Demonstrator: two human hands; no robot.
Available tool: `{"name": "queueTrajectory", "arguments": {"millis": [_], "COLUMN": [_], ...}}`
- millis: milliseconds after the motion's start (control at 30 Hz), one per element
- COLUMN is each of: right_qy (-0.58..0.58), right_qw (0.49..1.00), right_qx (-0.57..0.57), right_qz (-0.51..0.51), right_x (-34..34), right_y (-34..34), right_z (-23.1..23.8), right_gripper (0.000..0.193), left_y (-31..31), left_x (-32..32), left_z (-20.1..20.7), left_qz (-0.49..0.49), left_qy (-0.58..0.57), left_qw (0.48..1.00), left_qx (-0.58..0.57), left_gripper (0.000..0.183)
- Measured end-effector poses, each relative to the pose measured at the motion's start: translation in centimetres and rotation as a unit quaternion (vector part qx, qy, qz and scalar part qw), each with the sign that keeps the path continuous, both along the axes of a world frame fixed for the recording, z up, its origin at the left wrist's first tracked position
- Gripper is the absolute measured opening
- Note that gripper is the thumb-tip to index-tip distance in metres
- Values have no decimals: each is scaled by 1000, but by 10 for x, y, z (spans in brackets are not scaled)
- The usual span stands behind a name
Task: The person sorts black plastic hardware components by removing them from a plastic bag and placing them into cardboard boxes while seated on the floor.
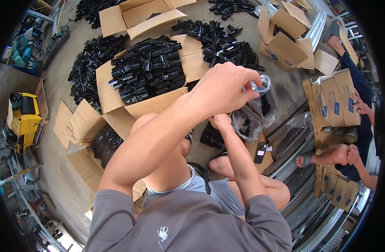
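Observation:
My left hand [232, 86] reaches across in front of me, fingers curled and thumb close to the index finger. It hovers beside a clear plastic bag [266, 86] with small black pieces in it; anything in its pinch is too small to make out. Lower down, my right hand [220, 122] is closed, its grip mostly hidden. Just under it lie black metal parts [212, 136]. A second clear bag of small black pieces [245, 124] stands to its right. In front of me, an open carton [152, 108] is heaped with black tubular brackets [148, 69].
Piles of black brackets [93, 63] [226, 44] lie on the floor around more open cartons [144, 21] [283, 40]. At right are metal profiles [280, 168], a phone-like black object [260, 155], stacked cartons [337, 98] and another person [352, 67]. A yellow machine [24, 117] stands left.

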State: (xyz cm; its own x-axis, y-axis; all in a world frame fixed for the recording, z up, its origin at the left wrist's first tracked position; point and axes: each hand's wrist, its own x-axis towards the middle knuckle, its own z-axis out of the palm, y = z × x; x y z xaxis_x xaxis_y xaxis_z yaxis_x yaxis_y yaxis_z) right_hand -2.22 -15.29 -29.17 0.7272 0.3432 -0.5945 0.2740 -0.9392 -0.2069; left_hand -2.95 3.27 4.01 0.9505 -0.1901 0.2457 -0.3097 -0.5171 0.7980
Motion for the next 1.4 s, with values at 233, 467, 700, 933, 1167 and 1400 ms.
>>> {"name": "queueTrajectory", "arguments": {"millis": [233,467,700,933,1167,1400], "right_qy": [-10,-5,-20,-61,7,-52], "right_qw": [985,969,975,984,848,633], "right_qx": [63,52,12,166,493,716], "right_qz": [163,242,220,36,-193,-290], "right_x": [5,1,-2,17,37,40], "right_y": [-23,-26,-26,-39,-42,-46], "right_z": [9,30,56,149,303,328], "right_gripper": [34,36,32,23,25,41], "left_y": [3,3,1,4,3,-16], "left_x": [4,6,7,9,13,11], "left_z": [1,0,2,-9,-25,-6], "left_qz": [7,8,-16,2,-112,-170], "left_qy": [7,21,22,60,214,297], "left_qw": [1000,1000,999,998,950,908], "left_qx": [1,14,42,32,199,-241], "left_gripper": [22,24,25,31,57,36]}}
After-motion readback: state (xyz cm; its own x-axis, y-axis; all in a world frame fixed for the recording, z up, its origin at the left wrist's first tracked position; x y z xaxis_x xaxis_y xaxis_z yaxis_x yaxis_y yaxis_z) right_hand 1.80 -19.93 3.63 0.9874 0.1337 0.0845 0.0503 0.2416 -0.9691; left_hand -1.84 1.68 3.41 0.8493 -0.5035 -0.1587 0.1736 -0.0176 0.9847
